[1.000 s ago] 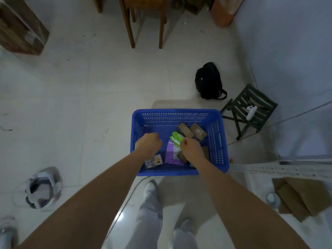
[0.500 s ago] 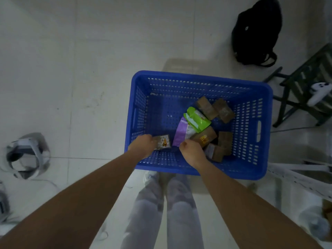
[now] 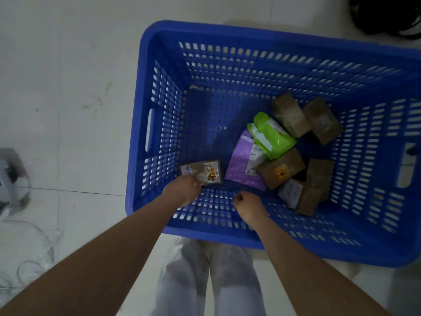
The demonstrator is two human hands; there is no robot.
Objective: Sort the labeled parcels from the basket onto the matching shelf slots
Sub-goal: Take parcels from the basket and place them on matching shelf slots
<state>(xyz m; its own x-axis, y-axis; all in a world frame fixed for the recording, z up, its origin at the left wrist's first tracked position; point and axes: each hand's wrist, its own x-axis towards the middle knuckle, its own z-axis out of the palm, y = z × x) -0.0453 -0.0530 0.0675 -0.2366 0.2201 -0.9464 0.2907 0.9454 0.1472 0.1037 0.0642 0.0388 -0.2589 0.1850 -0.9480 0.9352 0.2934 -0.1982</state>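
A blue plastic basket [image 3: 250, 30] stands on the pale floor. Inside lie a green pouch [image 3: 271, 135], a purple mailer [image 3: 241, 165], a brown box with a yellow sticker [image 3: 280, 171] and several other brown boxes [image 3: 290, 115]. A small brown labeled parcel [image 3: 205, 171] lies alone near the basket's near-left corner. My left hand [image 3: 182, 190] has its fingers closed over this parcel's near edge. My right hand [image 3: 248, 206] is a closed fist against the near wall, just short of the purple mailer, with nothing in it. No shelf is in view.
A black bag [image 3: 387, 14] lies beyond the basket's far right corner. A white bag [image 3: 11, 174] and loose cables [image 3: 27, 270] lie on the floor at the left. My legs [image 3: 205, 281] stand right behind the basket's near wall.
The view has dropped much closer to the basket. My left hand went from beside the small labeled parcel to gripping its edge. My right hand drew back from the purple mailer.
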